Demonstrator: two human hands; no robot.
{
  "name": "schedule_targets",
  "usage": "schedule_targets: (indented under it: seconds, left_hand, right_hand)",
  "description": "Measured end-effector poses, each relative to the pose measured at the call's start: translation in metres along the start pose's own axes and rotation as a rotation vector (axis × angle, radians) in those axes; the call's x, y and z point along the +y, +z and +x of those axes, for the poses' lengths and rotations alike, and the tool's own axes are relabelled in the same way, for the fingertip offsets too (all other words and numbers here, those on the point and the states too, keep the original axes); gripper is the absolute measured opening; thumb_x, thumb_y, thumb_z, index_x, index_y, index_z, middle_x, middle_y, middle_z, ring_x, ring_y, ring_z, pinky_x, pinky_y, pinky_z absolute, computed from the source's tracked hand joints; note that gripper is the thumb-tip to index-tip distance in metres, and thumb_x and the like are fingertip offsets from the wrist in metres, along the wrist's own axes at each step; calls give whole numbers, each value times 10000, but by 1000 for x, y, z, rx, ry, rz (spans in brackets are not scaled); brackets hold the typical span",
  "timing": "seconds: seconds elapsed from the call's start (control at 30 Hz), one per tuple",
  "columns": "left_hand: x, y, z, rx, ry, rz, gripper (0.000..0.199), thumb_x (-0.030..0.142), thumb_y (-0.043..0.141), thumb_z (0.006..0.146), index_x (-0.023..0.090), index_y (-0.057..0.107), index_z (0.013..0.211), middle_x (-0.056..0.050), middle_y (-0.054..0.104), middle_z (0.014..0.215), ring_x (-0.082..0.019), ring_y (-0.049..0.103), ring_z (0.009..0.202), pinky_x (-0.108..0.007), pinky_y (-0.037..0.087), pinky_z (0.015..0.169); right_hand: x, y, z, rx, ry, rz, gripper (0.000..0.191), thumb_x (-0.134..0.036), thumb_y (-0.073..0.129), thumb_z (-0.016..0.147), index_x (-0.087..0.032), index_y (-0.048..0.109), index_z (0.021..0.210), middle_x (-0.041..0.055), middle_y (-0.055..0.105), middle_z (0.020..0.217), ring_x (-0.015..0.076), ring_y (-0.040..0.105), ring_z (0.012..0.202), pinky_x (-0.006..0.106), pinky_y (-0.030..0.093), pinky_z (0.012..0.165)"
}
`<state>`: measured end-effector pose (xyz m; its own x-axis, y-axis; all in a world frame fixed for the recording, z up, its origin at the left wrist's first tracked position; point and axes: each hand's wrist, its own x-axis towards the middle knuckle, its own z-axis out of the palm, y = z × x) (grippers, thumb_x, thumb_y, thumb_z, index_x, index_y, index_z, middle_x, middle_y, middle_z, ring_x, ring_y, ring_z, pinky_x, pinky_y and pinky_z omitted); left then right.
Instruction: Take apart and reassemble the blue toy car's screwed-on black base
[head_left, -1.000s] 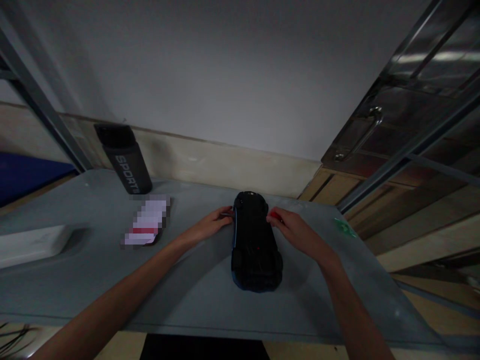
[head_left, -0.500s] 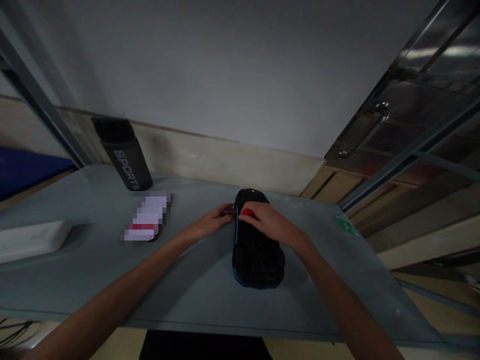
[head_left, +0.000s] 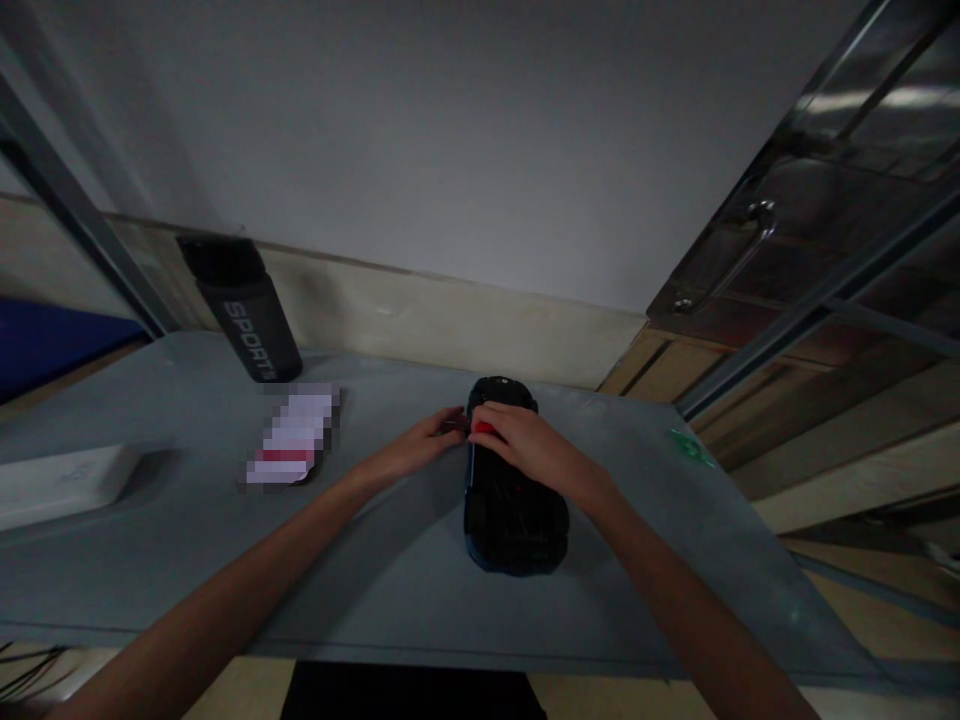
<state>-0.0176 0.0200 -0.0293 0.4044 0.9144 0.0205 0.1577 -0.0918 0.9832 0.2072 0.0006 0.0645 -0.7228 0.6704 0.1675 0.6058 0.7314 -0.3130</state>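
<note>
Your right hand point(head_left: 525, 440) pinches a red piece point(head_left: 485, 428) over the toy car point(head_left: 517, 535), which lies lengthwise between back and front edges of the worktop point(head_left: 375, 605); your left hand point(head_left: 416, 446) flanks it, grip unclear.

The left hand point(head_left: 420, 447) and right hand point(head_left: 521, 440) are bare, and so are the left arm point(head_left: 251, 565) and right arm point(head_left: 667, 592), as far up as they show. The arms look long and slim, and thinner near the hands. Low down, something black point(head_left: 412, 692) looks like clothes.
</note>
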Motion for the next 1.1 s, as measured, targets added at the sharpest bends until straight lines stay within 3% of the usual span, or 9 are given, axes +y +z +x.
schedule_targets:
  seconds: [0.27,0.37,0.5,0.63,0.73,0.8,0.87,0.97,1.1]
  left_hand:
    - [4,2,-2,3,11,8,497,330,695,913,192,696,1390,-112,764,1427,-299,665,1369,-393,463,1209]
    - [9,2,-4,-2,-9,23,491,330,687,915,198,695,1388,-117,763,1435,-304,662,1379,-428,443,1243]
    - [12,2,-6,2,-32,25,516,367,683,922,192,684,1407,-131,736,1484,-320,652,1404,-492,406,1284]
    - [16,4,-8,23,-36,14,502,413,682,948,220,706,1411,-104,710,1539,-326,584,1498,-462,354,1327]
    - [21,8,-11,20,-30,12,531,456,665,976,213,694,1447,-109,675,1587,-340,558,1527,-488,330,1346]
    - [24,10,-12,1,-20,3,558,458,668,978,203,677,1474,-123,658,1605,-351,551,1534,-508,326,1350]
    - [26,13,-13,-5,-20,-9,589,461,673,980,204,650,1510,-131,630,1634,-356,533,1552,-512,324,1352]
    - [24,15,-13,2,-43,-46,628,463,697,971,236,618,1551,-117,623,1644,-362,524,1562,-514,338,1346]
    - [18,17,-12,2,-65,-98,712,453,753,926,244,586,1586,-121,624,1642,-367,523,1566,-511,351,1341]
  right_hand:
    - [-2,-2,1,25,-18,42,213,-234,586,1116,-223,634,909,51,697,986,227,669,908,349,482,811]
    - [-2,-4,1,25,-28,53,256,-221,544,1125,-227,633,885,60,695,982,229,666,906,349,479,800]
    - [0,-4,1,38,-23,73,281,-254,518,1139,-227,654,895,64,699,988,222,665,918,341,487,824]
    - [4,-9,-1,70,-27,184,268,-300,520,1139,-229,705,960,67,725,1020,227,688,976,356,508,909]
    - [13,-20,-9,172,47,293,238,-358,527,1134,-244,726,1071,63,762,1083,225,701,1023,375,512,957]
    - [22,-28,-16,273,158,345,310,-443,492,1138,-239,722,1099,44,752,968,212,691,901,366,524,878]
    - [32,-33,-25,386,241,407,417,-536,441,1139,-230,711,1055,26,709,854,200,654,791,349,519,784]
    - [44,-35,-37,574,289,495,519,-647,414,1115,-233,689,965,35,698,839,201,642,771,335,512,717]
    - [48,-30,-51,723,371,360,576,-671,383,1111,-243,700,892,20,651,753,201,623,717,335,484,695]
